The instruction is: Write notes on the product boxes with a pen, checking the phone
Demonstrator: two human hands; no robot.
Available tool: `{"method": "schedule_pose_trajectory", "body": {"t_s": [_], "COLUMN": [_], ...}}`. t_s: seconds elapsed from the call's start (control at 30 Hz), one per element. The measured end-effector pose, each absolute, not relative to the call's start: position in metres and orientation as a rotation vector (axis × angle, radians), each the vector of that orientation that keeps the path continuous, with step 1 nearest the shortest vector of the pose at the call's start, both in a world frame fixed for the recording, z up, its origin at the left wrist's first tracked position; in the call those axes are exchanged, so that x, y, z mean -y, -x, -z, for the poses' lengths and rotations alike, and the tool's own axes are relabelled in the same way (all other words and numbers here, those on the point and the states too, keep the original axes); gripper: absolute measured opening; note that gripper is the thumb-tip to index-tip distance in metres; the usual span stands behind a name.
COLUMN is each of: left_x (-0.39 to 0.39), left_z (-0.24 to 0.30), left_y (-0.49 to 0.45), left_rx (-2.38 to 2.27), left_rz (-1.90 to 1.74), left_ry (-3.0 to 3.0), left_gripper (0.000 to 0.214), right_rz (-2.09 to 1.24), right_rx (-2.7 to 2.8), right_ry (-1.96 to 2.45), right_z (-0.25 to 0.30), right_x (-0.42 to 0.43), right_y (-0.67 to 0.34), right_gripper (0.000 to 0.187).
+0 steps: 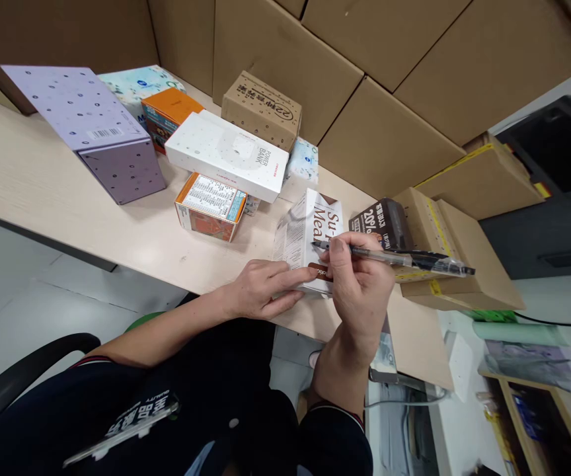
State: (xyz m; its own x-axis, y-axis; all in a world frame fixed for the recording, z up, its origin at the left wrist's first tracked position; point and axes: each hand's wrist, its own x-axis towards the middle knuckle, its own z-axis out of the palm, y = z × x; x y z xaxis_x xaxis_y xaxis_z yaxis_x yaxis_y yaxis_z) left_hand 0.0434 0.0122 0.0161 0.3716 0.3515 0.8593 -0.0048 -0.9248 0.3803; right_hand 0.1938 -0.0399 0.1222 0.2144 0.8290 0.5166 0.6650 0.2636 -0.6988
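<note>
In my right hand is a pen, pinched between thumb and fingers, its tip at the printed face of a white carton with brown lettering. The carton lies near the table's front edge. My left hand rests against the carton's near side, fingers stretched out and pressing on it; part of the carton is hidden under both hands. Close behind my right hand stands a dark box marked 20%. Left of the carton sits a small orange box with a printed label.
A white power bank box lies across other boxes, near a brown carton and an orange box. A tall lilac box stands at left. Stacked cardboard cartons wall the table's back; more cardboard is at right.
</note>
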Motion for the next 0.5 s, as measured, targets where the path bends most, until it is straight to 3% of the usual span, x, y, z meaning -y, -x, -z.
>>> {"method": "schedule_pose_trajectory", "body": {"t_s": [0.2, 0.33, 0.5], "left_x": [-0.014, -0.015, -0.015], "left_z": [-0.016, -0.016, -0.015], "left_y": [-0.043, -0.043, -0.043], "left_rx": [-0.308, -0.290, -0.292], "left_rz": [-1.593, -1.606, -1.609], "left_ry": [-2.335, -2.347, -2.352], "left_gripper": [0.039, 0.039, 0.041], "right_rz": [-0.264, -0.085, -0.265], "right_rx": [1.192, 0.934, 1.113], "right_ry": [1.295, 1.216, 1.723], "right_z": [-0.116, -0.109, -0.085], "right_x": [0.040, 0.044, 0.060], "right_y": [-0.189, -0.208, -0.258], "right_gripper": [0.018, 0.022, 0.030]}}
